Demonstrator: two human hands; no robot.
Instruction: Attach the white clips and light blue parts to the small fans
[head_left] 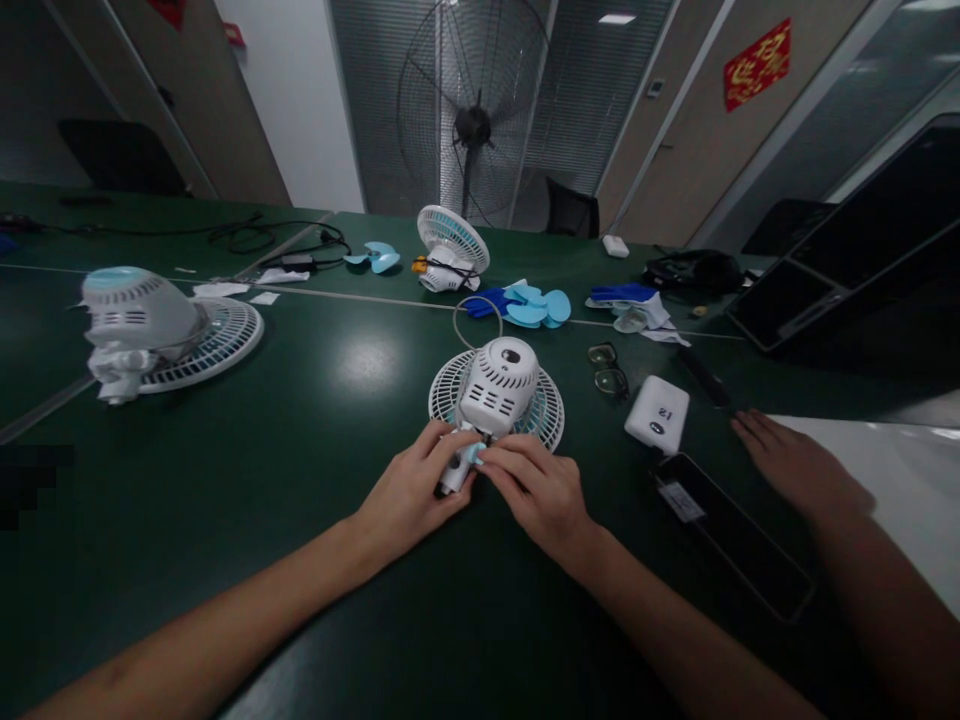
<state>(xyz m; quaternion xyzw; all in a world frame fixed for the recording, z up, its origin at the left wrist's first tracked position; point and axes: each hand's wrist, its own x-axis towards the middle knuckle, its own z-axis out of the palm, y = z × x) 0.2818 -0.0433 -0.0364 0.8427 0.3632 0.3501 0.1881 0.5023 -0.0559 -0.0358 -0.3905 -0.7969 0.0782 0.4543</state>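
A small white fan lies face down on the green table, its motor housing upward and its round grille flat on the tabletop. My left hand is closed around the white clamp at the fan's near end. A small light-blue piece, perhaps a knob, sits against that clamp. The fingertips of my right hand pinch it from the right. The fingers partly hide both the clamp and the blue piece. A thin cord loops up behind the housing.
Another small fan lies at the left; a third stands at the back. Blue fan blades, gloves, glasses, a white box and a black tray lie around. Another person's hand rests at right.
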